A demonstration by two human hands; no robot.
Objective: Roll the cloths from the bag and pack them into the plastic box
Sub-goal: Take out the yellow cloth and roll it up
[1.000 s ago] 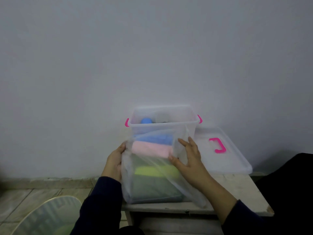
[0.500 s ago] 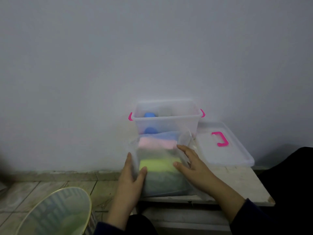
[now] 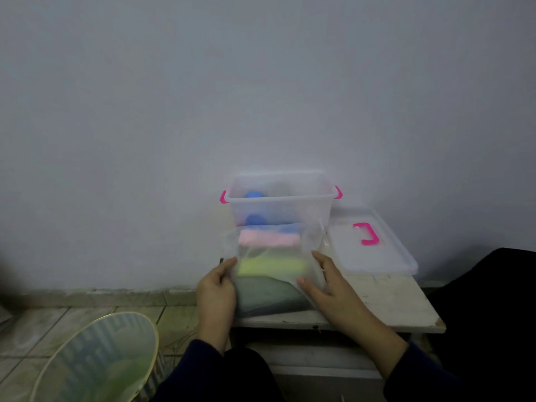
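A clear plastic bag [image 3: 311,242] lies on the small table, in front of the clear plastic box [image 3: 307,207] with pink latches. Inside the bag I see a pink cloth [image 3: 268,238], a yellow cloth [image 3: 271,266], a blue one behind and a dark grey-green cloth [image 3: 266,297] at the front. Blue rolled cloths [image 3: 254,206] sit in the box's left side. My left hand [image 3: 216,291] pinches the bag's left edge. My right hand [image 3: 324,281] grips the bag's right edge, thumb over the plastic.
The box lid [image 3: 385,256] with a pink handle lies flat to the right of the box. The white table [image 3: 391,303] ends close to me. A round mesh basket [image 3: 95,361] stands on the tiled floor at lower left. A dark shape fills the right edge.
My left hand moved from the bag's front to its left edge and now pinches it. The bag's mouth is spread wider between both hands.
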